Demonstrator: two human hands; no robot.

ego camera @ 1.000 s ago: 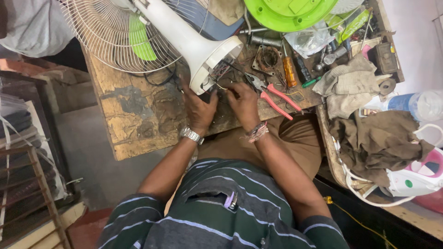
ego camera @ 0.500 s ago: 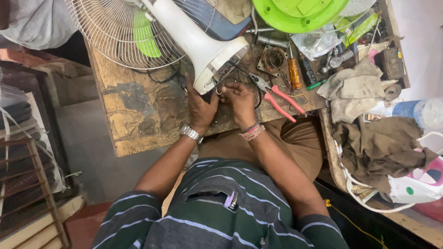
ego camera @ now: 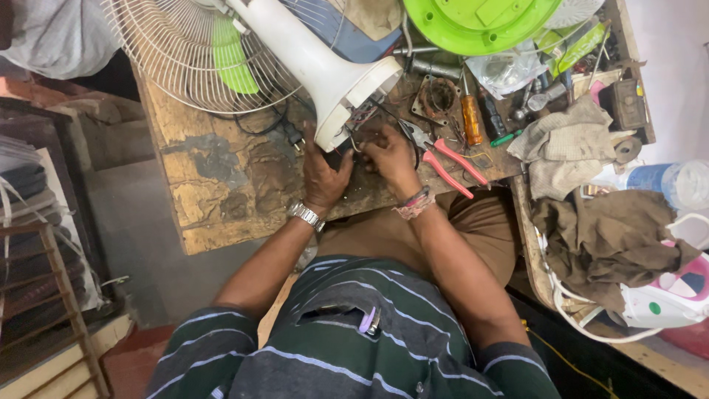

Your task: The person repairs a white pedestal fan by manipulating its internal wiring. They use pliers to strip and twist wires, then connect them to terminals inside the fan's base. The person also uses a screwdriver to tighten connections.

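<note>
Worn wooden tabletop point(ego camera: 214, 192), pretty cluttered. White fan point(ego camera: 325, 70) lies across it toward 12 o'clock, open end facing the person. Left hand point(ego camera: 325, 174) grips that end, fingers curled on it. Right hand point(ego camera: 388, 155) pinches the wires point(ego camera: 363, 118) there. Red pliers point(ego camera: 450, 162) sit at 3 o'clock.

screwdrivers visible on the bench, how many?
3, as far as shows. An orange-handled screwdriver lies upright right of the hands; a dark-handled one lies beside it; a small green-handled one sits at the rags' edge. More may be buried in the clutter.
</note>
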